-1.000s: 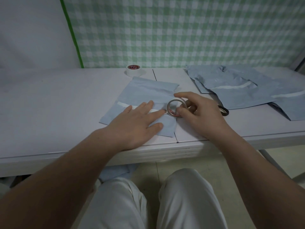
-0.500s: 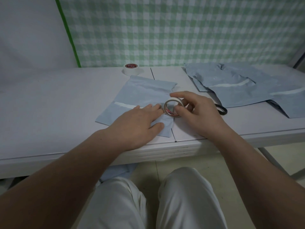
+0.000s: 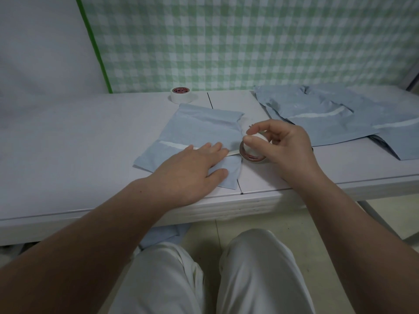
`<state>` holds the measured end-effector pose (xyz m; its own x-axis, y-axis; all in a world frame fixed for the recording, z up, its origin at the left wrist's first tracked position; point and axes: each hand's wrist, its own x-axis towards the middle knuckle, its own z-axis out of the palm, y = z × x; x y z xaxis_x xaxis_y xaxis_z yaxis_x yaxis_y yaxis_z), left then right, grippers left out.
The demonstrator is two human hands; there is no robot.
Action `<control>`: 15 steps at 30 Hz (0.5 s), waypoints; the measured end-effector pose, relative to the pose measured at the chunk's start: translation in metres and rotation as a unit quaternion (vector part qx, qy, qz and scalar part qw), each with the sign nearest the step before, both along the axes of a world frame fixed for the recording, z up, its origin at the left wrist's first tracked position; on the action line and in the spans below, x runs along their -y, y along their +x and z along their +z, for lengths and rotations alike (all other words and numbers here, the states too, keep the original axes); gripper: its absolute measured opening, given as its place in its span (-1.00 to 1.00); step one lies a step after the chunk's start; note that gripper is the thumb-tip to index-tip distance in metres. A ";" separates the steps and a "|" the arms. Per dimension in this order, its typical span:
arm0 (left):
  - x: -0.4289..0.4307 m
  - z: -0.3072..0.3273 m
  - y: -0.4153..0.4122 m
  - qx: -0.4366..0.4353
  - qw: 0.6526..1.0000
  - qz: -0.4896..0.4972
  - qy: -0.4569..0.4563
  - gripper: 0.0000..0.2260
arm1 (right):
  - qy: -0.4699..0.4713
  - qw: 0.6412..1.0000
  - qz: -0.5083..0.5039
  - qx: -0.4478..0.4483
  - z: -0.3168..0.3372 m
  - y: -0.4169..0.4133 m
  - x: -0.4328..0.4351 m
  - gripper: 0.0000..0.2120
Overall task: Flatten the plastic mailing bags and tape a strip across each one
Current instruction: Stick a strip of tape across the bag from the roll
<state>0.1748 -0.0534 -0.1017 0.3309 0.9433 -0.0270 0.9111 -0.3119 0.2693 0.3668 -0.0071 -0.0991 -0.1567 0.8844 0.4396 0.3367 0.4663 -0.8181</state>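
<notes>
While the left grip (image 3: 192, 171) presses the mailing bag (image 3: 199, 130) flat on the desk (image 3: 79, 143), the right grip (image 3: 283, 150) pinches the tape roll (image 3: 251, 155) at its right edge; the strip (image 3: 172, 145) runs leftward.

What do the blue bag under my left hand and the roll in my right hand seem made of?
Blue bag: thin plastic film, probably, matte with soft creases. Roll in the right hand: white tape, seemingly paper-like, on a printed, likely cardboard, core.

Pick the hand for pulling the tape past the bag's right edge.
Right, probably. The right hand grips the tape roll at that edge; the left hand lies flat, pinning strip and mailing bag.
</notes>
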 end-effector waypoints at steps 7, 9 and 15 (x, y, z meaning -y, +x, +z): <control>0.002 0.001 0.001 -0.012 1.000 -0.002 0.006 -0.53 | -0.008 1.000 -0.026 -0.005 -0.002 -0.001 0.000 -0.88; 0.003 0.002 0.001 -0.016 1.000 -0.005 0.006 -0.54 | -0.005 0.999 -0.033 0.007 -0.003 -0.001 -0.001 -0.85; 0.005 0.003 0.002 -0.032 0.999 -0.014 0.011 -0.56 | 0.019 0.996 -0.047 0.075 -0.003 -0.002 0.000 -0.86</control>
